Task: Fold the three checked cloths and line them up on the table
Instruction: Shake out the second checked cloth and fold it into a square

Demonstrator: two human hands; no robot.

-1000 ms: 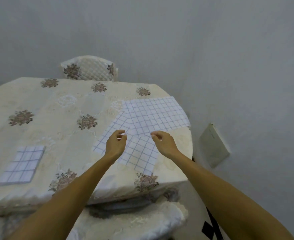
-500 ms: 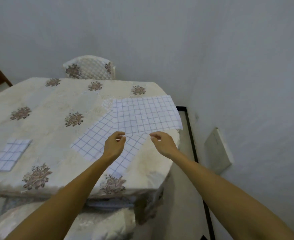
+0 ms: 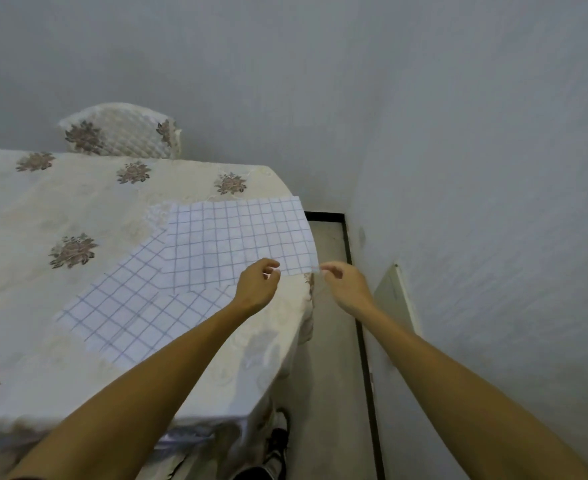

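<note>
Checked cloth (image 3: 237, 240), upper: spread at the right corner of the table (image 3: 43, 209), its near edge pinched by the left hand (image 3: 258, 285) and its near right corner by the right hand (image 3: 346, 285). Lower cloth (image 3: 126, 313): flat, partly beneath it, leftward.

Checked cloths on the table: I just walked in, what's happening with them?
A person is handling the upper white, blue-checked cloth. The left hand and right hand pinch its near edge at the table's right corner. It overlaps a second checked cloth lying flat on the cream floral tablecloth. Neither is folded yet.
</note>
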